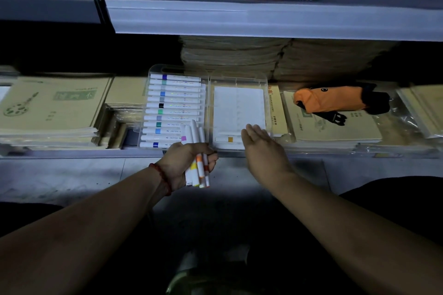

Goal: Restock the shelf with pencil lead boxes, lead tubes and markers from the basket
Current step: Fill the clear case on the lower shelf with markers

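Left hand (185, 163) grips a bunch of markers (196, 135) at the shelf (72, 153) edge. Right hand (262, 148), flat and holding nothing, hangs over the clear tray (239, 76). Next, probably: lay them side by side in its right half.

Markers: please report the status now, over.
Left hand grips marker bundle. Right hand open above tray's right compartment, one yellow-banded marker inside. Nothing in the way.
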